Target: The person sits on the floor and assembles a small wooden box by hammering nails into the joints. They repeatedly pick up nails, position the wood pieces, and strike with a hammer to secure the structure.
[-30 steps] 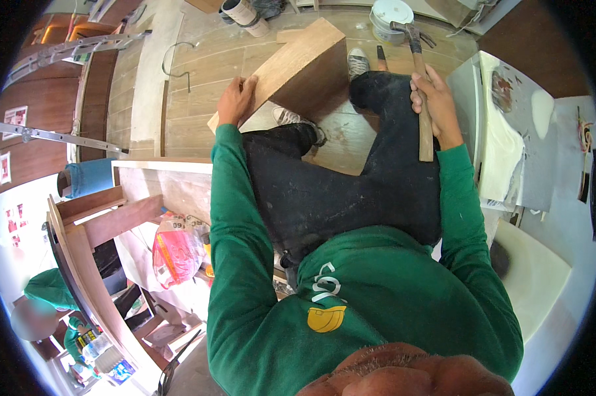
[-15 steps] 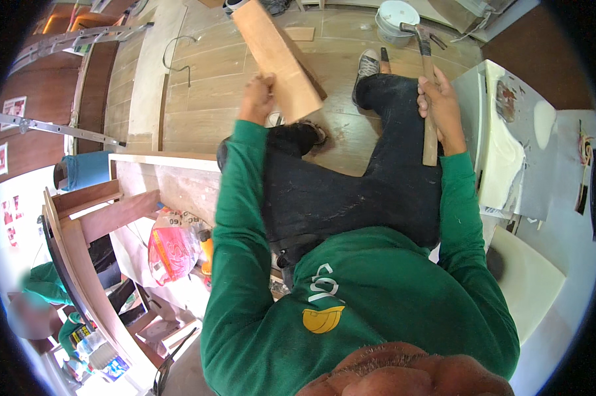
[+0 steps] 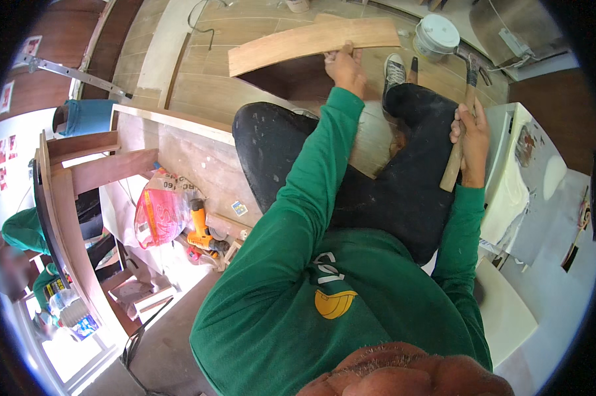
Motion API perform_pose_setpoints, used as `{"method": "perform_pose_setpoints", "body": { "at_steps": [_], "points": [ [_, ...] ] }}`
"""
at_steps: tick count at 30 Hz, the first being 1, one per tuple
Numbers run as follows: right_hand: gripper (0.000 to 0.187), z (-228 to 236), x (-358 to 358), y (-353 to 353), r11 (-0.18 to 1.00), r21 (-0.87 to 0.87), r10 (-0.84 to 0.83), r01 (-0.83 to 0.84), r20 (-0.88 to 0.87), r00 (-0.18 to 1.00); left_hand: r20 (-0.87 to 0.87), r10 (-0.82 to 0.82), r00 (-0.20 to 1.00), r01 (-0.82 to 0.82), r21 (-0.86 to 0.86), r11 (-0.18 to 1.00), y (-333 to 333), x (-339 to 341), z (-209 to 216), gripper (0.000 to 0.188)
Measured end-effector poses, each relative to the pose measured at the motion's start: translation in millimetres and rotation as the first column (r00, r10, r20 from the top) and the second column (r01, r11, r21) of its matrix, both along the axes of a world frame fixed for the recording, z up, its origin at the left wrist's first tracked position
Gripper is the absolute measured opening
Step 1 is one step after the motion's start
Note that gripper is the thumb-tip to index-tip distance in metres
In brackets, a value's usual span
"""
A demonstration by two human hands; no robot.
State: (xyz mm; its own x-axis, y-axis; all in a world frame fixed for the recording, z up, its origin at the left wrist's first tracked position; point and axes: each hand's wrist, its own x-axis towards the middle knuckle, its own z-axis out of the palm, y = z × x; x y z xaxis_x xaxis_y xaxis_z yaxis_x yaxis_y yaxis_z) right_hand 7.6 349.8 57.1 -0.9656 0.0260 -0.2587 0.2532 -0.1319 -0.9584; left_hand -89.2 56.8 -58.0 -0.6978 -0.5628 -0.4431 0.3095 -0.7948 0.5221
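Note:
My left hand (image 3: 346, 71) reaches forward over my lap, fingers closed on the near edge of a wooden board assembly (image 3: 311, 43). A long pale strip forms its top, and a dark brown panel (image 3: 284, 78) joins it below. The assembly lies crosswise in front of my knees, above the floor. My right hand (image 3: 471, 142) is wrapped round the wooden handle of a hammer (image 3: 470, 94), beside my right thigh. The hammer's metal head points away from me.
A white bucket (image 3: 436, 36) stands beyond my right shoe. White furniture (image 3: 509, 171) is close on my right. To my left are a wooden frame (image 3: 113, 158), an orange power drill (image 3: 200, 224) and a red plastic bag (image 3: 162, 208). Farther left, another person (image 3: 24, 231) in green.
My left hand has moved right with the board assembly, which has turned from pointing away to lying crosswise. My right hand keeps hold of the hammer. The view has shifted.

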Motion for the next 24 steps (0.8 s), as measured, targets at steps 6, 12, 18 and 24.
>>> {"method": "perform_pose_setpoints", "body": {
  "at_steps": [6,12,18,24],
  "points": [
    [0.052,0.7,-0.3,-6.3,0.998,0.064,0.014,-0.013,-0.014,1.0,0.003,0.088,0.996,-0.088,0.044,0.995,-9.1,-27.4,-12.9,0.037],
    [0.057,-3.1,-0.6,-14.0,0.997,0.064,0.04,-0.038,-0.035,0.999,-0.024,-0.021,0.999,0.022,0.052,0.998,-11.8,-23.6,-8.9,0.032],
    [0.059,0.2,1.0,-25.4,0.989,0.126,0.077,-0.071,-0.048,0.996,-0.051,-0.312,0.949,0.311,-0.025,0.95,-43.3,5.5,-8.0,0.034],
    [0.062,-10.6,-1.7,-15.4,0.983,0.161,0.097,-0.089,-0.048,0.994,0.298,-0.658,0.691,0.719,-0.372,0.587,-86.3,89.9,19.0,0.054]
  ]
}}
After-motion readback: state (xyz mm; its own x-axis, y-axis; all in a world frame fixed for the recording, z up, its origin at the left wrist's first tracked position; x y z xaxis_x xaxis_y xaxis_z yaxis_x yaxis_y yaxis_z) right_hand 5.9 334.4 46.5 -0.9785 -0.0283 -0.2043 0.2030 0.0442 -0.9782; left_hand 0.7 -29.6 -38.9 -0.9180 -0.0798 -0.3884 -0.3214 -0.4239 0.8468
